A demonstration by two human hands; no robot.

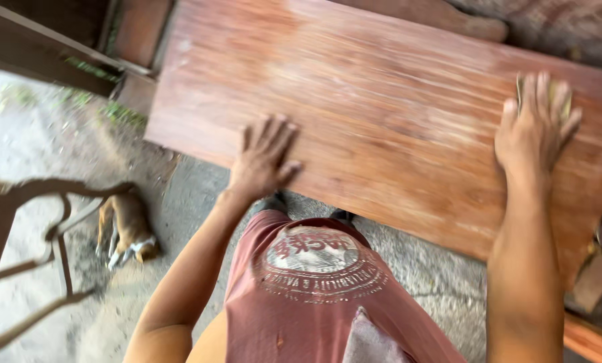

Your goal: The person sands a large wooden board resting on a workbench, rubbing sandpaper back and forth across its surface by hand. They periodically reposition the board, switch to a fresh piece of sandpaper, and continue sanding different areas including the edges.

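board: large reddish-brown wooden plank (381,114), runs from 11 o'clock to 4 o'clock across the frame, grain visible, motion-blurred. What carries it is hidden, cannot tell.
left hand: left hand (264,161) flat, palm down, fingers spread, pressing on the near edge of the plank at about 7 o'clock of its surface. Grips nothing.
right hand: right hand (536,124) palm down on the plank toward 3 o'clock, fingers slightly spread, pressing on a yellowish-green pad (565,106); only slivers show between and past the fingertips. Looks like an abrasive sheet, too blurred to confirm.
pad vs hands: under the right hand, touching it; well apart from the left hand, off at its 3 o'clock.
containers: cannot make out any.
person: reddish shirt (314,296) with a round print, seen from above at 6 o'clock; both forearms reach up to the plank.
floor: grey concrete floor (435,275) under the plank.
dog: tan-and-white dog (129,228) lying on the floor at 8 o'clock, well apart from the plank.
chair: dark wooden chair frame (25,235) at 9 o'clock, just beside the dog.
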